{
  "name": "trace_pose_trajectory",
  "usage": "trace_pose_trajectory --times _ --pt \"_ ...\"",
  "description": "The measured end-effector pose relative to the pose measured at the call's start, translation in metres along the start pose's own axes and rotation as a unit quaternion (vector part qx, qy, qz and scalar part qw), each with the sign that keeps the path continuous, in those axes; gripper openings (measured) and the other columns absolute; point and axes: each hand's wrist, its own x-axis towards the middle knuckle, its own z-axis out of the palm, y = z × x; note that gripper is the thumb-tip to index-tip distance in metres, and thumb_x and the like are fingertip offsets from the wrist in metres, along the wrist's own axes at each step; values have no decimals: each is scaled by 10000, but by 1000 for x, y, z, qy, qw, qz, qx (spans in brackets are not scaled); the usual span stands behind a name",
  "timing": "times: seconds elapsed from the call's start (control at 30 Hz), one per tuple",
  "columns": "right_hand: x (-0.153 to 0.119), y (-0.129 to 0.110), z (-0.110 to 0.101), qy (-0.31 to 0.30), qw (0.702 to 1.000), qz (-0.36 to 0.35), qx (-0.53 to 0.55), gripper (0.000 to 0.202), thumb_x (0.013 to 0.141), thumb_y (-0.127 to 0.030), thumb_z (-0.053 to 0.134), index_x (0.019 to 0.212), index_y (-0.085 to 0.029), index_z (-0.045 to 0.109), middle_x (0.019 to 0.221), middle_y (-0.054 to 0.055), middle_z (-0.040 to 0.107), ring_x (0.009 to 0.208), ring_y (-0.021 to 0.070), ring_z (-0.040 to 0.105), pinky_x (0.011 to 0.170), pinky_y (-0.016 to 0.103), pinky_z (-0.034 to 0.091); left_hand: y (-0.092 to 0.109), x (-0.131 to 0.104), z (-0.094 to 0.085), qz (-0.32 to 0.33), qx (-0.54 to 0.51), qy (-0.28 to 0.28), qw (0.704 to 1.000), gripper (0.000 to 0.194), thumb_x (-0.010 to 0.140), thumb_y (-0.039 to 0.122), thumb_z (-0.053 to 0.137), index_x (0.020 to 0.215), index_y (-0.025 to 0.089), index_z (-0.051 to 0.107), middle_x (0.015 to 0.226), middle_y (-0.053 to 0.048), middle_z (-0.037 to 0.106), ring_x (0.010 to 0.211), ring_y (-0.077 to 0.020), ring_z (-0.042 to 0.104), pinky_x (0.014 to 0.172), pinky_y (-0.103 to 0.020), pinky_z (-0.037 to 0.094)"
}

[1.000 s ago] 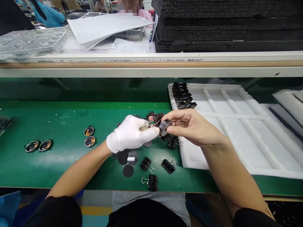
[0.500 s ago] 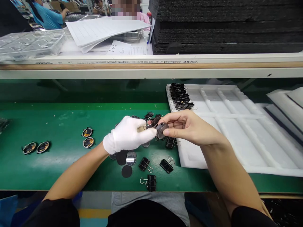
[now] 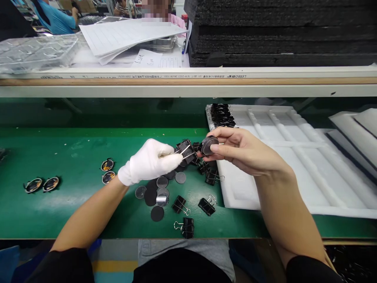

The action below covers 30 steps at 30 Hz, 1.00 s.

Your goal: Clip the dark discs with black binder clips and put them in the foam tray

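Note:
My left hand (image 3: 150,162), in a white glove, pinches a black binder clip (image 3: 186,151) by its wire handles. Bare, my right hand (image 3: 246,152) grips a thick round dark disc piece (image 3: 208,145) between thumb and fingers; a gap separates it from the clip. Loose round discs, clear and black (image 3: 157,213), lie below my left hand. Nearer the table edge sit three binder clips (image 3: 187,228) lying apart, and more clips (image 3: 211,177) lie bunched under my right hand.
A white foam tray (image 3: 294,154) lies on the right, with a row of black binder clips (image 3: 221,115) along its left side. Round-framed eyewear pieces (image 3: 51,183) rest at left on the green table (image 3: 79,157). A shelf (image 3: 176,91) crosses above, bearing papers and black foam sheets (image 3: 279,35).
My hands have drawn apart, the left moving left with the binder clip, the right moving slightly up and right with the round piece. More of the loose discs shows.

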Motion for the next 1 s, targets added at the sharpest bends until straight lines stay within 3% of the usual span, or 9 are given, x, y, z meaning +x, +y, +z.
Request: trace_pose_trajectory --times 0.1,0.17,0.3,0.53,0.67,0.8,0.9,1.0 --pt "1 -2 -5 24 998 -10 -60 277 853 -367 823 1085 -226 770 970 41 768 758 133 688 613 240 544 0 -2 4 -19 -9 -16 1000 433 787 442 530 485 210 323 490 51 296 497 -81 260 450 -248 196" --pt "1 -3 -9 20 996 -8 -91 329 851 -357 827 1150 -240 757 971 37 774 787 139 697 639 242 545 0 -3 11 -26 -3 -22 999 441 807 423 536 505 209 295 504 55 273 507 -80 244 453 -248 188" --pt "1 -6 -17 -6 989 -42 -138 261 815 -335 857 1038 -233 769 956 40 784 857 180 734 762 301 585 -1 -2 23 -7 26 -11 1000 457 826 407 555 540 203 262 529 59 231 514 -76 231 464 -249 192" --pt "0 -5 -22 -44 970 -66 -232 315 843 -377 810 1116 -220 808 1009 77 796 830 205 732 711 332 595 -6 -3 38 71 56 13 996 481 856 442 547 534 196 289 518 62 227 510 -75 222 474 -260 189" --pt "0 -4 -18 -48 971 -71 -224 319 846 -383 802 1125 -231 812 1039 70 794 849 207 727 717 330 598 -5 -3 41 59 63 -1 996 461 886 448 518 522 190 399 498 59 300 506 -80 280 487 -260 220" --pt "-1 -4 -16 -32 974 -54 -216 313 826 -404 824 1098 -249 816 950 54 789 781 204 710 664 327 591 -4 -1 32 34 36 -48 998 474 935 467 504 550 191 482 507 49 419 504 -91 373 500 -255 283" --pt "-1 -6 -16 23 983 -48 -175 299 791 -394 861 1035 -233 798 875 40 768 766 194 709 675 319 603 -7 0 28 79 36 -89 992 530 1035 446 340 671 190 626 668 1 643 620 -119 567 621 -254 412" --pt "1 -7 -14 104 993 -38 -46 374 723 -376 912 1024 -244 734 898 9 750 835 194 733 734 326 625 -9 -3 41 164 197 -89 963 511 1042 533 375 821 204 696 709 -20 668 649 -160 616 625 -291 402"
